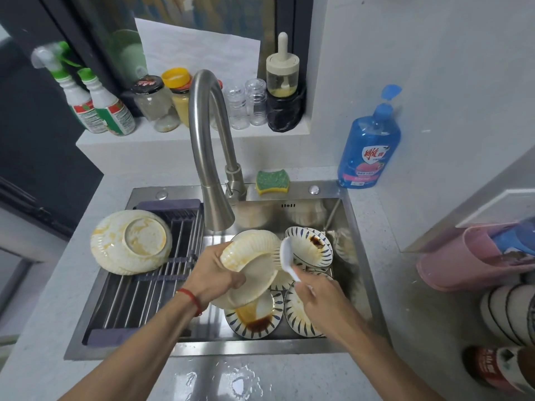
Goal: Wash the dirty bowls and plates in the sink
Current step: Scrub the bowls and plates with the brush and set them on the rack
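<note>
My left hand (215, 274) grips a cream ribbed bowl (254, 256) by its rim and holds it tilted over the steel sink (356, 227), just below the faucet spout (217, 209). My right hand (314, 293) holds a white spoon (286, 253) whose head lies against the bowl's right edge. Under them lie several blue-patterned plates, one with dark brown sauce (256, 321), another higher up on the right (311, 247). A second cream bowl (130, 241), stained orange, sits upside down on the drying rack (150, 290) over the sink's left half.
A green and yellow sponge (272, 181) lies on the sink's back ledge, with a blue dish soap bottle (369, 151) to its right. Jars and spray bottles line the windowsill. Pink holders and stacked bowls (509, 311) stand on the right counter. The front counter is wet.
</note>
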### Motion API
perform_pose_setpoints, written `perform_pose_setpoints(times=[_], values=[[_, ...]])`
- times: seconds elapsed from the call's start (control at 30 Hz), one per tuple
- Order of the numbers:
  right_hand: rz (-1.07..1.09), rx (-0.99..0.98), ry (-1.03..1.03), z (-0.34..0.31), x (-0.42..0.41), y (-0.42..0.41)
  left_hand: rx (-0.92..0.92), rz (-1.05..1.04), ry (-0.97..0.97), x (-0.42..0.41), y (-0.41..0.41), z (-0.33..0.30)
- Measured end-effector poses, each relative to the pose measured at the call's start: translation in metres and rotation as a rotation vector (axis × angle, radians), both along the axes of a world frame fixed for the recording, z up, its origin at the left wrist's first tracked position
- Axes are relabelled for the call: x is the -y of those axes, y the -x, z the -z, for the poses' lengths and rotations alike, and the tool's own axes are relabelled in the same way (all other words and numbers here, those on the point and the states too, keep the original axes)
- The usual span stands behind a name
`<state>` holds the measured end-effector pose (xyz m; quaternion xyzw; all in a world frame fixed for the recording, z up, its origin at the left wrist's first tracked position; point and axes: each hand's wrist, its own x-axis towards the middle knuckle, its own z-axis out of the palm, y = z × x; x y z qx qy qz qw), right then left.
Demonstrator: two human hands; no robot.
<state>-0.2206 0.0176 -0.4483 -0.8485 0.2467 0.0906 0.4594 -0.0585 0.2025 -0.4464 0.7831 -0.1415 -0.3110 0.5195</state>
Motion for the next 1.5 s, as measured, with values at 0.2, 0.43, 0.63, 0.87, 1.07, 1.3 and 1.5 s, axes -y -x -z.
perform_pose_setpoints(times=[0.2, 0.43, 0.63, 0.87, 1.07, 1.3, 1.5], values=[[0.028, -0.056, -0.003, 0.014, -0.019, -0.014, -0.176, -0.134, 0.107, -0.029, -0.008, 0.007], [-0.075, -0.194, 0.106, 0.024, -0.048, -0.032, -0.426, -0.464, 0.215, -0.077, -0.019, 0.031], [-0.031, -0.173, 0.171, 0.02, -0.062, -0.039, -0.275, -0.703, 0.238, -0.131, -0.078, 0.03], [-0.024, -0.191, 0.198, 0.029, -0.085, -0.033, -0.036, -0.695, 0.117, -0.158, -0.155, 0.038], [0.031, -0.198, 0.162, 0.031, -0.094, -0.03, 0.101, -0.562, -0.156, -0.149, -0.183, 0.058], [0.027, -0.21, 0.216, 0.03, -0.078, -0.023, 0.468, -0.431, -0.662, -0.151, -0.196, 0.066], [0.086, -0.194, 0.186, 0.03, -0.056, -0.024, 0.715, -0.325, -0.989, -0.149, -0.19, 0.073]])
